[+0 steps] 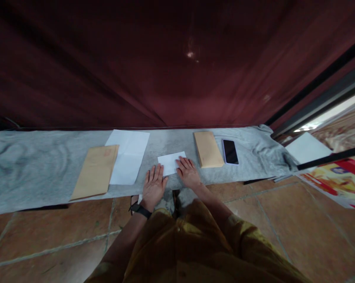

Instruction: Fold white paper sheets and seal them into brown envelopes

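A folded sheet of white paper (169,162) lies on the grey cloth in front of me. My left hand (154,186) rests flat at its lower left corner, fingers stretched out. My right hand (189,172) lies over the sheet's right side, its fingers extended on the paper. To the left are larger white sheets (129,157), partly covered by a brown envelope (95,171). Right of my hands sits a stack of brown envelopes (208,149), with a phone (230,151) beside it, screen up.
The grey cloth (41,161) covers a long, narrow surface. A dark red curtain (154,78) hangs along its far edge. At the right are metal bars (328,106), a white panel (309,147) and a colourful printed box (339,181). Brown floor tiles (283,220) lie below.
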### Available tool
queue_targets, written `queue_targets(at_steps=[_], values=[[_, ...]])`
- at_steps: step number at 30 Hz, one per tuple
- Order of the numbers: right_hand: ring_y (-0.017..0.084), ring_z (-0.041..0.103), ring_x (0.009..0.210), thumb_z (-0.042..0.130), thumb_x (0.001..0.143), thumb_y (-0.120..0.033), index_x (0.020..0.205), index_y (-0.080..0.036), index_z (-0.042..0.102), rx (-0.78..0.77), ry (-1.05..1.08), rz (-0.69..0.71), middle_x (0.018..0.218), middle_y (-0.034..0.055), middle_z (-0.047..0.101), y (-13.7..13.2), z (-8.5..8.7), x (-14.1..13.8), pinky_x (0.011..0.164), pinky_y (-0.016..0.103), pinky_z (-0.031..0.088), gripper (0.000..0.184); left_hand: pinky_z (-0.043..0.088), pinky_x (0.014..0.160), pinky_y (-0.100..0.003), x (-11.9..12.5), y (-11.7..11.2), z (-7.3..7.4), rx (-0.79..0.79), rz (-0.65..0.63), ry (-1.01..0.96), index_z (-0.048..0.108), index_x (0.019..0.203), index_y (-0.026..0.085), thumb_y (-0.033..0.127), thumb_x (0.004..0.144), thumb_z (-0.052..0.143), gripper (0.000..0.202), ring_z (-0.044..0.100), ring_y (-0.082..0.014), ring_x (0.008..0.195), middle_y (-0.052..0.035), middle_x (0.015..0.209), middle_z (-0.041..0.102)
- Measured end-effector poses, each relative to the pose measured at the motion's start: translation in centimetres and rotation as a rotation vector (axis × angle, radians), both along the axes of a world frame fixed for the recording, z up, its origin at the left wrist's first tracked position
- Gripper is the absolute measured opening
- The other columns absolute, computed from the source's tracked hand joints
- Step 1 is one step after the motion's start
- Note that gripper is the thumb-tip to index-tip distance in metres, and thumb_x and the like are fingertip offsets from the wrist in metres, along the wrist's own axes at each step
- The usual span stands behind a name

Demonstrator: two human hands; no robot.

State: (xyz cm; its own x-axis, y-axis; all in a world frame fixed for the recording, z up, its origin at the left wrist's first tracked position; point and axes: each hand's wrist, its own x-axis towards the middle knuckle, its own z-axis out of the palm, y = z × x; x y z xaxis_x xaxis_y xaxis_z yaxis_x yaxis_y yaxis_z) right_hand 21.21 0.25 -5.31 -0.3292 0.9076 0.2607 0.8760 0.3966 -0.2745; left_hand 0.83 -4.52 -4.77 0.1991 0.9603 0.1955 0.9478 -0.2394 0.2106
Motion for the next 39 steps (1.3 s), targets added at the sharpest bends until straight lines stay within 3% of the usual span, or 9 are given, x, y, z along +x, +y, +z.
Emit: queue_targets(at_steps=[7,13,22,32,39], values=[[0.027,0.041,0.147,0.046,0.106,-0.035,0.148,-0.019,0.053,-0.008,-0.002,-0.003,0.159,0.0082,0.045,0.0,0.2,0.0,0.124,0.048,0.029,0.046,0.024,0.125,-0.056,-0.2,-1.2,0.8,0.017,-0.012,0.015,0.037,0.156,0.008,0.04,0.104,0.031,0.061,0.027,-0.032,0.154,-0.016,0.162,0.038],[0.026,0.04,0.148,0.045,0.106,-0.034,0.149,-0.02,0.052,-0.013,-0.001,-0.004,0.159,0.0079,0.046,0.0,0.1,0.1,0.124,0.047,0.029,0.046,0.027,0.125,-0.051,1.7,-2.8,0.2,0.008,-0.146,0.035,0.04,0.155,0.012,0.038,0.104,0.034,0.058,0.03,-0.027,0.153,-0.013,0.161,0.04],[0.026,0.04,0.148,0.046,0.105,-0.034,0.15,-0.021,0.051,-0.02,-0.004,-0.003,0.159,0.0085,0.044,-0.1,0.1,0.1,0.123,0.049,0.03,0.047,0.028,0.125,-0.049,1.3,-3.9,0.7,-0.017,-0.128,0.039,0.04,0.155,0.011,0.039,0.103,0.037,0.059,0.035,-0.0272,0.151,-0.0144,0.161,0.041],[0.026,0.041,0.147,0.045,0.106,-0.034,0.148,-0.019,0.053,-0.018,0.004,-0.003,0.158,0.0087,0.046,-0.1,0.4,0.1,0.123,0.048,0.03,0.045,0.03,0.124,-0.05,1.3,-3.9,0.9,-0.015,-0.095,0.03,0.044,0.152,0.008,0.038,0.104,0.036,0.057,0.039,-0.0293,0.149,-0.0173,0.155,0.049],[0.026,0.041,0.147,0.046,0.105,-0.034,0.147,-0.02,0.053,-0.012,0.005,-0.007,0.158,0.0083,0.046,-0.2,0.5,0.0,0.123,0.048,0.03,0.045,0.029,0.125,-0.052,2.5,-1.7,1.3,0.008,-0.068,-0.003,0.04,0.153,0.005,0.038,0.104,0.032,0.059,0.035,-0.0299,0.151,-0.0202,0.158,0.044]])
